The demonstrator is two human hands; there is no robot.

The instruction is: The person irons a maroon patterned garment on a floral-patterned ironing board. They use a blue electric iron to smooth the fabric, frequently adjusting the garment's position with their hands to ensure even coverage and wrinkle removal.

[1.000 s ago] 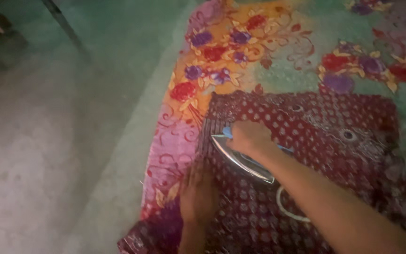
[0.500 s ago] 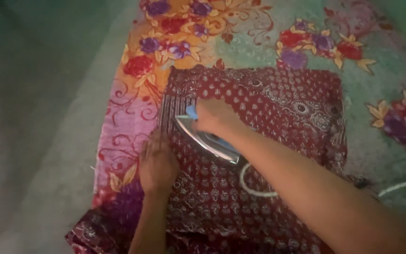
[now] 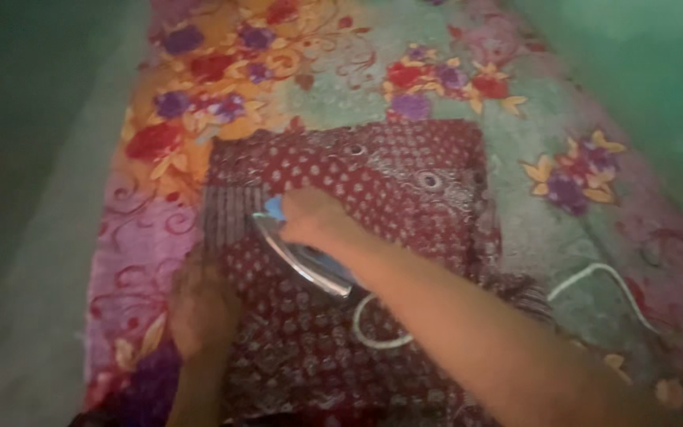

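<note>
Maroon dotted cloth (image 3: 373, 190) is lying over the flowered sheet (image 3: 199, 87), where the right hand (image 3: 314, 217), fingers wrapped round the iron (image 3: 302, 253), is pressing, while the left hand (image 3: 199, 308), spread flat, is pinning the near edge, probably best kept clear of the soleplate and white cord (image 3: 594, 277).

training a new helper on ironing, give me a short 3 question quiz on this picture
1. True or false: the right hand grips the iron.
2. What does the left hand rest on?
A. the bare floor
B. the dark red patterned cloth
C. the white cord
3. In a few words: what lies under the cloth?

Key
1. True: it is closed round the handle, with the iron on the cloth.
2. B: it lies flat on the cloth, left of the iron.
3. A flowered sheet in orange, green and pink.
</note>
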